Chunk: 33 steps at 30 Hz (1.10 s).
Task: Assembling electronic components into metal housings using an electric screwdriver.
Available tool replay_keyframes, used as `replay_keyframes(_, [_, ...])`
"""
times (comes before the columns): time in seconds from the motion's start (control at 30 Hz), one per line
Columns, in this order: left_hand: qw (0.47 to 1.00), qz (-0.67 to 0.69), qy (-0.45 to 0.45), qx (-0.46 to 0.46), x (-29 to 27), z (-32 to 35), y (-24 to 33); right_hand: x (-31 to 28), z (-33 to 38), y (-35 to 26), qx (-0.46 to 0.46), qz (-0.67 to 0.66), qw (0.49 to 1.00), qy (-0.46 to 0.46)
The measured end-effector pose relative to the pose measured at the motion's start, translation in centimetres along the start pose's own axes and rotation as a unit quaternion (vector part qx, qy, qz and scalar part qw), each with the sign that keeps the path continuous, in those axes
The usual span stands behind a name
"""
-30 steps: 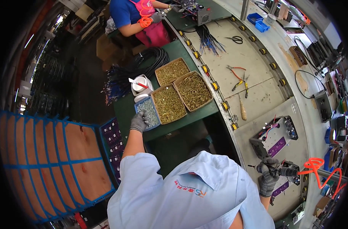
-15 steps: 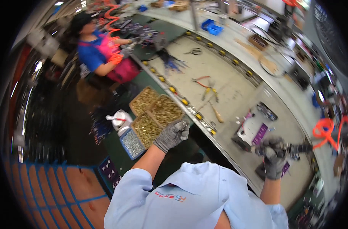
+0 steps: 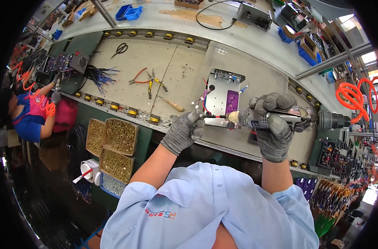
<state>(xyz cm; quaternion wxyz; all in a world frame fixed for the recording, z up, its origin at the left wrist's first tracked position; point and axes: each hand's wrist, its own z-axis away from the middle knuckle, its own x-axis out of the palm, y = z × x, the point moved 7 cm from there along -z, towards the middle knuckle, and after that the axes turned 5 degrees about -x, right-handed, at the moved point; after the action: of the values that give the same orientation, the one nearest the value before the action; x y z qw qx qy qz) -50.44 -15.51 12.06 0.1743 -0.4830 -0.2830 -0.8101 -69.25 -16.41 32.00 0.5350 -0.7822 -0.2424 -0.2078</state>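
My right hand [image 3: 275, 130], in a grey knit glove, is wrapped around a power screwdriver [image 3: 257, 120] held level, its bit pointing left. An orange coiled hose [image 3: 355, 97] is at its rear end. My left hand [image 3: 181, 135], gloved alike, is closed in a pinch at the tip of the dark bit [image 3: 216, 116]. What sits between those fingers is too small to make out. Just beyond the bit lies a silver metal chassis [image 3: 218, 96] with a purple board [image 3: 232, 101], some wires and a panel of connectors at its far end.
Pliers [image 3: 150, 85], scissors [image 3: 121, 48] and a wooden-handled tool [image 3: 172, 103] lie on the bench. Cartons of brass-coloured screws [image 3: 120, 136] and a white pot [image 3: 89, 170] stand at left. Roller rails [image 3: 133, 112] edge the bench. A co-worker [image 3: 33, 110] works at far left.
My view has swung to the right. The screwdriver has come over to my left hand, so bit and pinched fingers now meet in front of the chassis.
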Motion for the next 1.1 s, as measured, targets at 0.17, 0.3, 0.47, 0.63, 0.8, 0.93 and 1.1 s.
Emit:
replay_keyframes(0.17, [0.998,-0.033,0.038,-0.026,0.5,-0.9,0.0,-0.4,-0.3,0.4,-0.002,-0.008,1.0,0.01])
replay_keyframes(0.3, [0.997,-0.024,0.067,-0.032,0.6,-1.3,-0.1,-0.8,-0.5,0.6,-0.027,0.006,0.999,-0.029])
replay_keyframes(0.47, [0.99,-0.065,0.111,-0.059,-0.1,-1.8,-1.0,-0.7,-0.1,1.4,-0.034,0.036,0.998,-0.04])
replay_keyframes(0.63, [0.94,-0.278,0.183,-0.071,-2.5,-1.6,0.7,-2.3,-1.1,2.4,-0.065,0.069,0.995,0.008])
replay_keyframes(0.8, [0.725,-0.666,0.176,-0.002,-2.6,-1.7,0.6,-7.2,-2.9,7.0,-0.001,0.227,0.971,0.078])
replay_keyframes(0.93, [0.684,-0.705,0.188,-0.005,-5.3,-3.6,-0.5,-8.4,-3.0,9.8,0.028,0.257,0.96,0.104])
replay_keyframes(1.1, [0.7,-0.69,0.182,-0.022,-5.6,-4.0,-0.1,-8.0,-3.6,11.6,0.054,0.25,0.963,0.085])
